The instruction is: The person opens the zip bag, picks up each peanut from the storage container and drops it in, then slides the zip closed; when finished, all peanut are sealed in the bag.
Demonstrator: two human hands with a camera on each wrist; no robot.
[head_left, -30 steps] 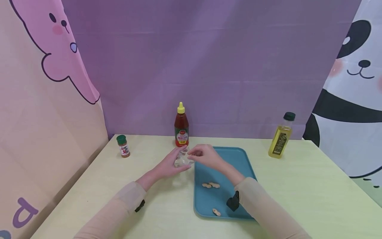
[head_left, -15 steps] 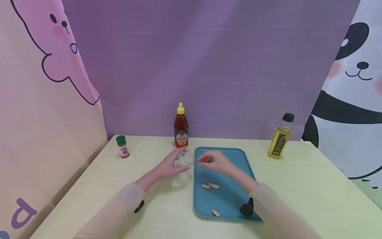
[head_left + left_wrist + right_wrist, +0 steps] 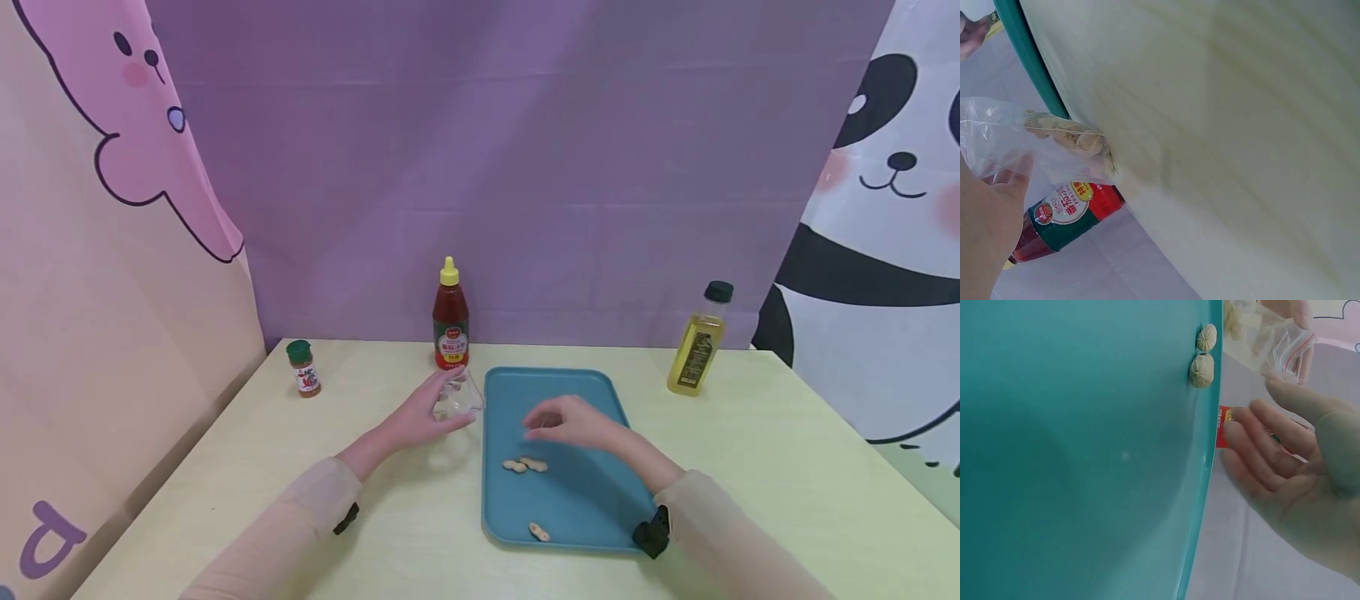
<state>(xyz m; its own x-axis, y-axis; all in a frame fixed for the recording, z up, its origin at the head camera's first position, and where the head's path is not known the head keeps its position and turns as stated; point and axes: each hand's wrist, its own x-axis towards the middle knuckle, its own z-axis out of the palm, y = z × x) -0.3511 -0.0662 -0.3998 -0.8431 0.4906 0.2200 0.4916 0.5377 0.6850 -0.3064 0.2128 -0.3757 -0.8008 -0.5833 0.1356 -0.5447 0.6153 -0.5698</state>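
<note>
Tan peanuts (image 3: 533,464), a pair lying nearly end to end on the shallow blue rectangular tray (image 3: 510,504), sit just below and left of the right hand (image 3: 568,422).

From where I stand, the right hand hangs over the tray, nearer the pair than the left one, thumb and softly bent fingers apart with nothing seen between them. The pair's long axis runs roughly side to side across the tray, on the person's side of those fingertips. One single tan peanut (image 3: 538,532) lies slantwise by the tray's near edge, farther off. Beside the tray's left rim, the left hand (image 3: 416,417) grips a clear plastic zip bag (image 3: 459,398), more peanuts (image 3: 1069,134) bunched at one end.
</note>
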